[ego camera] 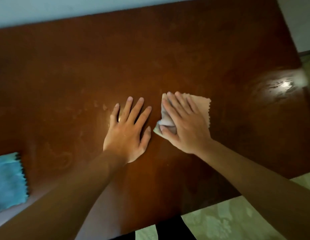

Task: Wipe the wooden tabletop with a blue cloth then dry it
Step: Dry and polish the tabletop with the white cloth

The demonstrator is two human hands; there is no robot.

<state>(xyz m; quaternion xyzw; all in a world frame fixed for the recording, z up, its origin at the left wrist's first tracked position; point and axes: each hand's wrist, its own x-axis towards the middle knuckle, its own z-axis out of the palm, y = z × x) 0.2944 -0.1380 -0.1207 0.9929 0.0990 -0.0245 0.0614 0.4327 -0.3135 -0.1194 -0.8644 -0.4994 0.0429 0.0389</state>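
The dark brown wooden tabletop (81,75) fills most of the view. A blue cloth (8,181) with a zigzag edge lies at the table's near left corner, untouched. My left hand (128,130) rests flat on the wood near the middle, fingers spread and straight. Just to its right, my right hand (182,122) presses flat on a beige cloth (203,108) with a pinked edge. The thumb tucks against a bunched fold of that cloth at its left side. Faint smear marks show on the wood left of my left hand.
A bright wet-looking glare patch (280,85) sits on the table's right end. A pale wall (64,7) runs behind the far edge. Greenish patterned floor (220,222) shows below the near edge and past the right edge.
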